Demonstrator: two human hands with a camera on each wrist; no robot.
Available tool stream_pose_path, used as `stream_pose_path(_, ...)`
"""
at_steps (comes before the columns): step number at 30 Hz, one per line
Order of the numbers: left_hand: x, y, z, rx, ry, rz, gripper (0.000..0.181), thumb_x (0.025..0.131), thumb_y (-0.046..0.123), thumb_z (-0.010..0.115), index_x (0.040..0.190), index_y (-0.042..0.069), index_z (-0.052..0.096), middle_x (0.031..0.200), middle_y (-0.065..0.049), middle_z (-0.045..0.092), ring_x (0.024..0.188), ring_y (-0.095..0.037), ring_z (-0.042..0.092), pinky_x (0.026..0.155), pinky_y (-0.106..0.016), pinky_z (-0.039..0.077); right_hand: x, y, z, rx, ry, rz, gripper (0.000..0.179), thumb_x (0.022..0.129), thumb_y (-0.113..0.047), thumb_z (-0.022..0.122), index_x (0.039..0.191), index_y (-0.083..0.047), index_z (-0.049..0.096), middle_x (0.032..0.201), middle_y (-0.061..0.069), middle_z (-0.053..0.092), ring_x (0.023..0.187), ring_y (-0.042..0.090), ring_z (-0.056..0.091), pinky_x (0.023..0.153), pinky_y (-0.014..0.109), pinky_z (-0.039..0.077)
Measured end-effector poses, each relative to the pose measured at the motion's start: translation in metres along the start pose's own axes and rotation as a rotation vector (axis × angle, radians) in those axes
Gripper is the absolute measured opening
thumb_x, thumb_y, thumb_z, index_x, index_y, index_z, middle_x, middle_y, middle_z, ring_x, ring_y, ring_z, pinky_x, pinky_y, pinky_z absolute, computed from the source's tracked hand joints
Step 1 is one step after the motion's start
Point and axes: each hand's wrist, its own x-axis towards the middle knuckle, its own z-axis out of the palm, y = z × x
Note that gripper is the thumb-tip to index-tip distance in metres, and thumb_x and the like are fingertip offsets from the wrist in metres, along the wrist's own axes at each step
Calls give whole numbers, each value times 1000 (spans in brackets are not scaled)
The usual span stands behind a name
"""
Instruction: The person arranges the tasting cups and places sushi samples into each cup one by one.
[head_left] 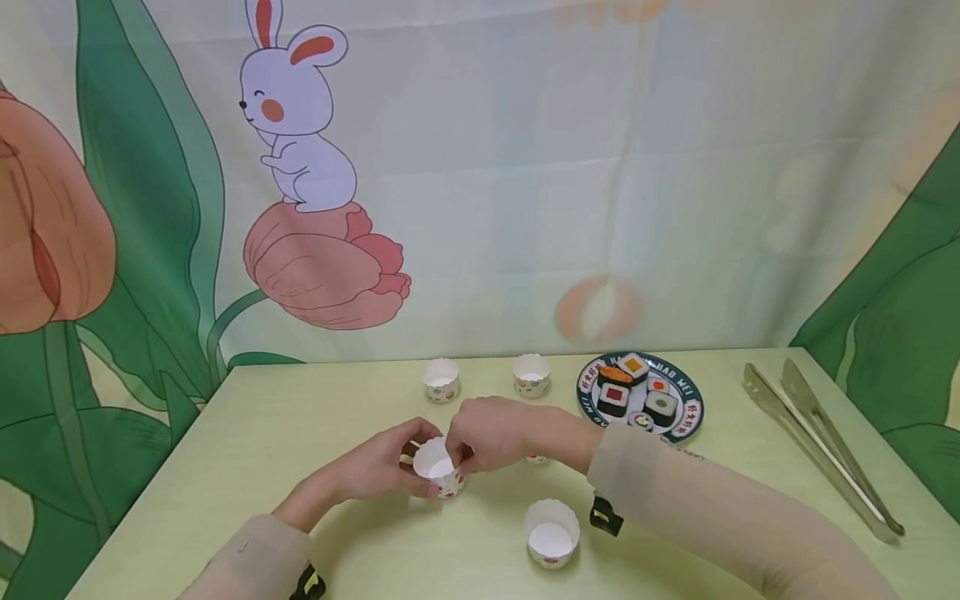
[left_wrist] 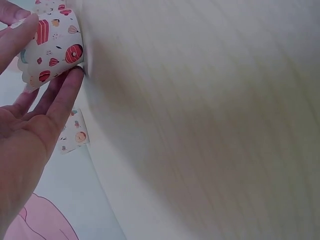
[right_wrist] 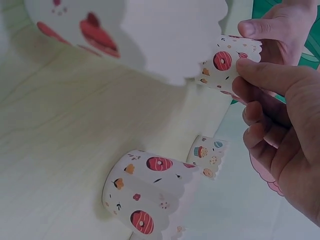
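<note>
A white paper baking cup (head_left: 450, 483) with red printed patterns stands at the middle of the table. My left hand (head_left: 375, 467) grips it from the left, thumb at the near side and fingers round the far side. From the right, my right hand (head_left: 491, 433) pinches its scalloped rim between thumb and forefinger, the other fingers curled. The left wrist view shows the same cup (left_wrist: 52, 50) low over the table with fingertips under its side. Below my right forearm stands another baking cup (head_left: 552, 533). A further cup (right_wrist: 150, 190) is mostly hidden behind my right wrist in the head view.
Two more baking cups, one left (head_left: 441, 382) and one right (head_left: 531, 377), stand at the back edge. A patterned plate (head_left: 693, 408) bears several sushi pieces (head_left: 660, 406) beyond my right arm. Metal tongs (head_left: 889, 528) lie spread at the far right. A printed curtain (head_left: 487, 208) hangs behind.
</note>
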Motion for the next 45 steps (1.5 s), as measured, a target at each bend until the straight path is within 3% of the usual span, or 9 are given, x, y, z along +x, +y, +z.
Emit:
stream_pose_path(9,1,-1,1,0,-2,18,55,85,7,86,129,-2,53,119,-12,60,111,-29,57,95,-39,55,-2,0,0,47,31,11,17,89,-15,83,76,-19,73,67,-16,60,62,1,53,60,15,45)
stream_pose_path(24,1,-1,-1,30,12,-4,57,84,9,87,129,-1,53,118,-9,62,110,-26,58,94,-41,54,-5,3,-7,61,75,-14,12,90,-18,82,82,-16,74,71,-15,61,66,1,53,63,15,45)
stream_pose_path(39,0,-7,0,7,24,7,67,83,9,87,137,-3,50,127,-10,63,117,-29,59,99,-48,52,-11,6,-19,73,173,-43,6,92,-17,80,87,-16,75,77,-14,64,67,2,55,64,18,47)
stream_pose_path(45,-2,-5,-1,45,38,-21,69,84,12,87,140,-3,49,126,-10,62,113,-30,59,97,-46,53,-15,7,-26,71,226,-51,4,92,-16,79,90,-13,77,79,-12,67,67,2,55,65,17,47)
